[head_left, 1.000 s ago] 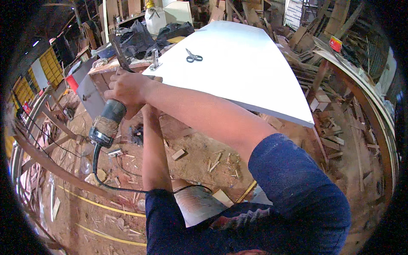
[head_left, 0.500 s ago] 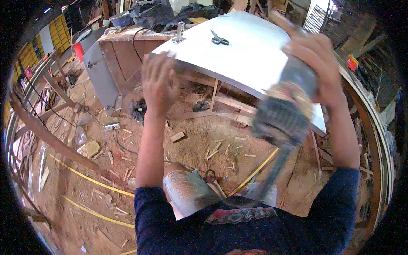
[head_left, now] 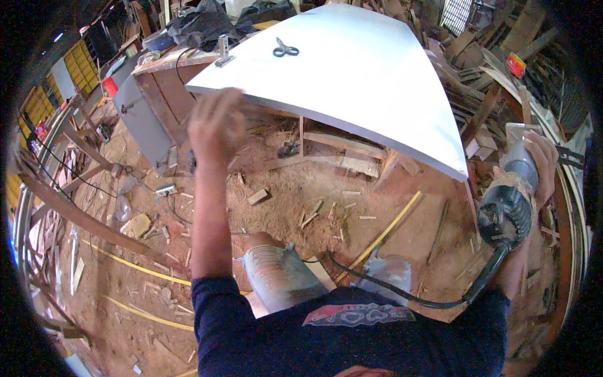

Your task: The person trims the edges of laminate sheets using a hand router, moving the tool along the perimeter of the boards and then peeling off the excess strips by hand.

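My right hand (head_left: 544, 164) grips a corded power tool (head_left: 504, 213), which looks like a trim router with a metal base. It is off the right end of a large white panel (head_left: 352, 69). Its black cord (head_left: 383, 290) loops down across my lap. My left hand (head_left: 217, 129), slightly blurred, is raised at the panel's near left edge. The fingers are loosely bent and apart, and nothing shows in them. Black-handled scissors (head_left: 285, 49) lie on the panel, and a small metal fitting (head_left: 223, 50) stands at its left corner.
Under the panel is a wooden frame (head_left: 345, 146). A cabinet with a grey door (head_left: 146, 119) stands to the left. Wood offcuts, a power strip (head_left: 166, 190) and yellow strips (head_left: 389, 229) lie on the dirt floor. Scrap timber (head_left: 477, 63) is heaped at the far right.
My right hand has swung the power tool right and away from the panel. My left hand has shifted slightly left and its fingers have bent. The view has turned somewhat to the right.
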### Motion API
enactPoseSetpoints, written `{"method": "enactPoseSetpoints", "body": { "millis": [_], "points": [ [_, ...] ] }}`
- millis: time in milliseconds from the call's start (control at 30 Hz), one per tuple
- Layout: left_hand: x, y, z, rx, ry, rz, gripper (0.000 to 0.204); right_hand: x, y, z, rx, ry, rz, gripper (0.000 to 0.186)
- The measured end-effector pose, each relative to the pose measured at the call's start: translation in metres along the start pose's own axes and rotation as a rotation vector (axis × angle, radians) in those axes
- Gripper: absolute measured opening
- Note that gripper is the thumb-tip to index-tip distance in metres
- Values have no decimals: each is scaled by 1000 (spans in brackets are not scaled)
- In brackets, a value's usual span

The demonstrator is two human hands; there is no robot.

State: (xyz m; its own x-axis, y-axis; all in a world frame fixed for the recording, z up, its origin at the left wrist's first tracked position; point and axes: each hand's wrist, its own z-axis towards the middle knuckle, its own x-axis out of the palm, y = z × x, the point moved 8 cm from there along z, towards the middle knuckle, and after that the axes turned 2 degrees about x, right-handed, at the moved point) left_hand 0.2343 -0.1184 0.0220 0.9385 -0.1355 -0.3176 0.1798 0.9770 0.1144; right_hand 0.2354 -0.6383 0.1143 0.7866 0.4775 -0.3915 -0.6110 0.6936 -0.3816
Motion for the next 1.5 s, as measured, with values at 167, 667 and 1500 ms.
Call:
{"method": "enactPoseSetpoints", "body": {
  "millis": [167,667,1500],
  "points": [
    [-5,60,1,-102,-80,256,36,-29,-34,-36,2,2,-46,54],
    [50,-210,17,195,190,-286,50,-75,-23,-117,105,110,-117,69],
    [51,-166,39,205,376,-301,49,-60,-41,-123,232,269,79,59]
  ]
}}
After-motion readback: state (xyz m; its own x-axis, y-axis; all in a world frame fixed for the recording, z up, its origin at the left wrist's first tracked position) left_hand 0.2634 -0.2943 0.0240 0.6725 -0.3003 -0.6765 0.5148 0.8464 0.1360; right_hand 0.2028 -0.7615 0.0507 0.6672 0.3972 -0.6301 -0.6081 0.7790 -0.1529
